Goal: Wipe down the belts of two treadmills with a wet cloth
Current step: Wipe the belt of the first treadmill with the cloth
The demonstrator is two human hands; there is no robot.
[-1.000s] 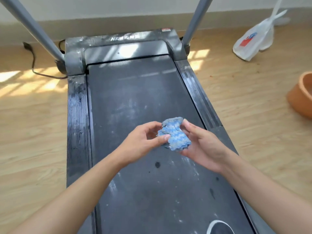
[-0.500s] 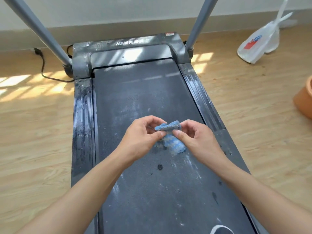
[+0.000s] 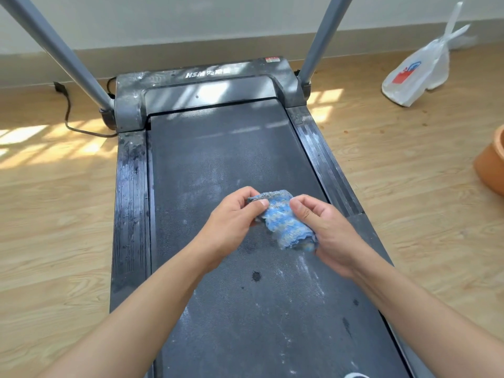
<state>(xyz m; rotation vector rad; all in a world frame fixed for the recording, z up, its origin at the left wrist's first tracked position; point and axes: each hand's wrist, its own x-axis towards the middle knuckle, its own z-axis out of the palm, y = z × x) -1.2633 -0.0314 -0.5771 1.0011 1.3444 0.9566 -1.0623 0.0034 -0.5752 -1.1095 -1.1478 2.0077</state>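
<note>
A dark treadmill belt [image 3: 223,165] runs away from me, dusty with pale smears and a few dark spots. Above its middle I hold a blue and white cloth [image 3: 286,223] between both hands, clear of the belt. My left hand [image 3: 231,227] pinches the cloth's upper left edge with thumb and fingers. My right hand [image 3: 327,233] grips the right side, thumb on top and fingers curled under the bunched lower part.
Black ribbed side rails [image 3: 131,203] flank the belt, and two grey uprights [image 3: 62,55] rise from the front cover. A power cable [image 3: 68,115] lies on the wooden floor at left. A white plastic bag [image 3: 420,75] and an orange basin [image 3: 491,165] sit at right.
Both hands have turned and spread the cloth between them, so it now hangs wider and lower toward the right hand. The camera view has shifted slightly.
</note>
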